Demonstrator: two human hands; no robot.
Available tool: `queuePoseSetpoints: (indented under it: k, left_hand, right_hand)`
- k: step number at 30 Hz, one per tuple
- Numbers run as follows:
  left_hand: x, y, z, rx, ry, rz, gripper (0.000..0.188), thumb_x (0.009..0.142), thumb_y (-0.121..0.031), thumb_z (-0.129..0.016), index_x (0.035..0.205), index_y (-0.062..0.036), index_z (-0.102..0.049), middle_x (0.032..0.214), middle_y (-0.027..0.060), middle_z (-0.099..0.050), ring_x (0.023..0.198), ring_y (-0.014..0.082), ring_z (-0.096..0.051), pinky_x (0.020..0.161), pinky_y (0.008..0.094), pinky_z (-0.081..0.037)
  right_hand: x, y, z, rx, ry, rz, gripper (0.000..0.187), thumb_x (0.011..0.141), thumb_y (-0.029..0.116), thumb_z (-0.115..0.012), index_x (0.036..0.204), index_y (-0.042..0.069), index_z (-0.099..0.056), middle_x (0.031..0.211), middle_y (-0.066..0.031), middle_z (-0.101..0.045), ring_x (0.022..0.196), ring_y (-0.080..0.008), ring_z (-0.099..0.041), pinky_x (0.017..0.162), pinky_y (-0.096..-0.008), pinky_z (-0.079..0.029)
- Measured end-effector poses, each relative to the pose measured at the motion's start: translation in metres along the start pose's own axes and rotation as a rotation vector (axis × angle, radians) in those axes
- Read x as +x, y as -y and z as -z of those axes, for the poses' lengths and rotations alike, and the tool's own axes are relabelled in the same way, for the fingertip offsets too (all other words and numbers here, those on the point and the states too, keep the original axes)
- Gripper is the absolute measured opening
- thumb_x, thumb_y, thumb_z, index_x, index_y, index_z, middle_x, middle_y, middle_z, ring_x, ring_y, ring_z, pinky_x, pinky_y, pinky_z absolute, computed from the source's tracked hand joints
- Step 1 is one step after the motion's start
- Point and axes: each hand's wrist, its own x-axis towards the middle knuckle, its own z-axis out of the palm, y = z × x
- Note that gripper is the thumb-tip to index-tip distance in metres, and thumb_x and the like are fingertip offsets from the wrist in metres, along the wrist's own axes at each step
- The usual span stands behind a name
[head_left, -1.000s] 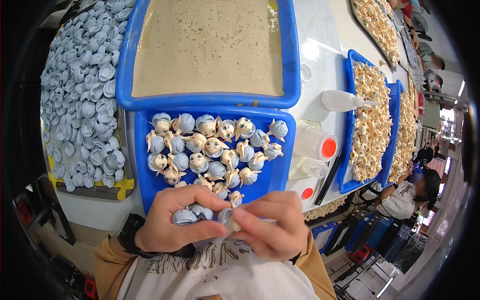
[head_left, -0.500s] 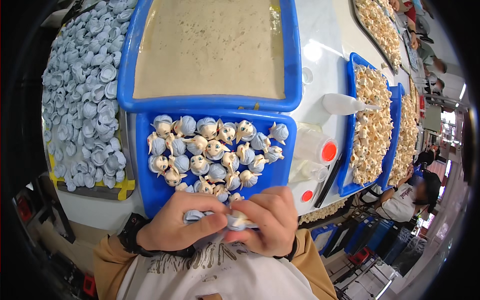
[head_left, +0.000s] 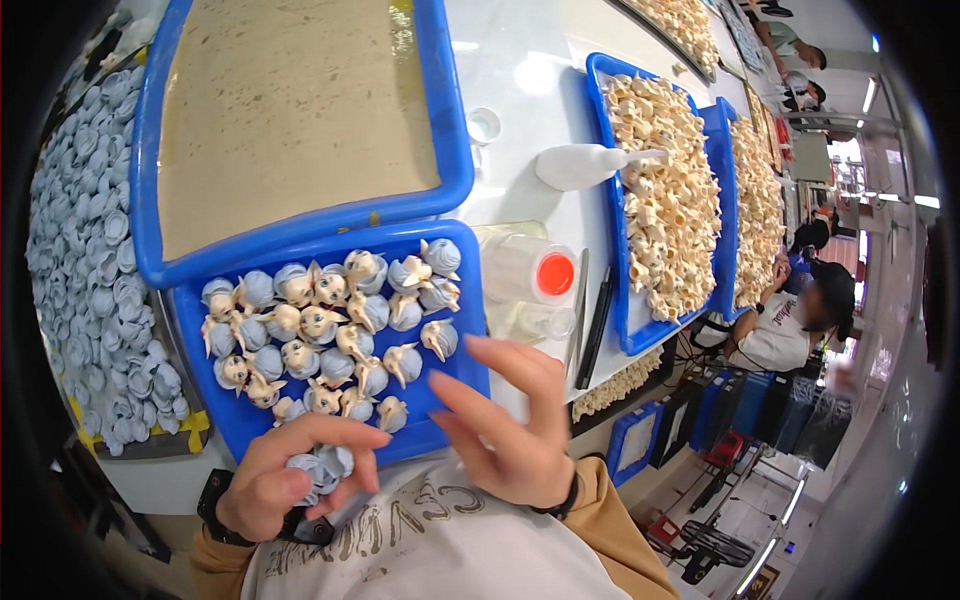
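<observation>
My left hand (head_left: 262,490) is closed around light-blue doll hair pieces (head_left: 325,470), held just below the near edge of the blue tray. My right hand (head_left: 522,445) is empty, its fingers spread over the tray's near right corner. Closest to its fingertips lies a doll head (head_left: 438,340) with a blue hair piece, apart from the hand. Several more doll heads (head_left: 318,322) with pointed ears and blue hair sit in rows in the blue tray (head_left: 235,425), some face up, others turned aside.
Beyond the tray stands a blue bin (head_left: 455,160) with a beige surface inside. Loose blue hair pieces (head_left: 90,270) are heaped at left. To the right are a white squeeze bottle (head_left: 575,167), a red-capped container (head_left: 520,268), a black pen-like tool (head_left: 594,335), and trays of beige head parts (head_left: 665,200).
My hands have separated; the right one has let go of the doll head and opened over the tray. The view has turned right, and one head now lies at the tray's right side.
</observation>
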Motion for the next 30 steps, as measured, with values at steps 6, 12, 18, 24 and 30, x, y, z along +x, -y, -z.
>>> queuePoseSetpoints:
  k: [6,12,18,24,30]
  left_hand:
    - [0.004,-0.003,-0.005,0.004,-0.030,-0.005,0.053,0.079,-0.025,-0.045,0.120,0.0071,-0.039,0.093,0.0224,-0.057,0.051,0.0063,-0.044,0.043,0.0184,-0.038]
    - [0.004,-0.001,-0.005,-0.010,-0.085,-0.085,0.042,0.079,-0.012,-0.043,0.117,0.0060,-0.039,0.098,0.0255,-0.057,0.049,0.0064,-0.046,0.042,0.0174,-0.038]
    - [0.003,-0.007,-0.002,-0.010,-0.010,-0.037,0.040,0.078,-0.005,-0.041,0.117,0.0045,-0.042,0.105,0.0197,-0.056,0.052,0.0043,-0.043,0.046,0.0169,-0.038]
    - [0.005,-0.003,-0.003,0.047,-0.037,-0.076,0.035,0.084,-0.015,-0.052,0.113,0.0028,-0.044,0.098,0.0185,-0.056,0.050,0.0039,-0.045,0.045,0.0171,-0.038]
    - [0.001,-0.002,-0.007,0.076,-0.186,0.008,0.028,0.084,-0.011,-0.054,0.110,-0.0033,-0.048,0.095,0.0052,-0.056,0.050,0.0013,-0.043,0.043,0.0168,-0.035]
  right_hand:
    - [-0.034,-0.100,0.103,-0.629,-0.270,-0.607,0.027,0.079,0.010,-0.060,0.104,0.001,-0.056,0.082,-0.0107,-0.054,0.069,-0.0222,-0.053,0.061,-0.0321,-0.043]
    - [-0.033,-0.139,0.102,-0.647,-0.029,-0.627,0.025,0.071,0.010,-0.068,0.092,0.003,-0.058,0.086,-0.0121,-0.053,0.075,-0.0276,-0.057,0.064,-0.0330,-0.045]
    - [-0.023,-0.079,0.093,-0.368,-0.309,-0.478,0.026,0.070,-0.003,-0.059,0.096,0.000,-0.057,0.085,-0.0093,-0.056,0.074,-0.0202,-0.054,0.064,-0.0297,-0.043]
    - [-0.003,-0.003,0.035,0.368,0.162,0.232,0.033,0.059,0.001,-0.064,0.092,-0.005,-0.061,0.082,-0.0188,-0.063,0.068,-0.0269,-0.064,0.059,-0.0314,-0.051]
    - [0.024,0.021,-0.007,0.064,0.253,0.324,0.043,0.061,0.003,-0.062,0.104,0.002,-0.061,0.084,-0.0079,-0.053,0.061,-0.0153,-0.048,0.051,-0.0250,-0.040]
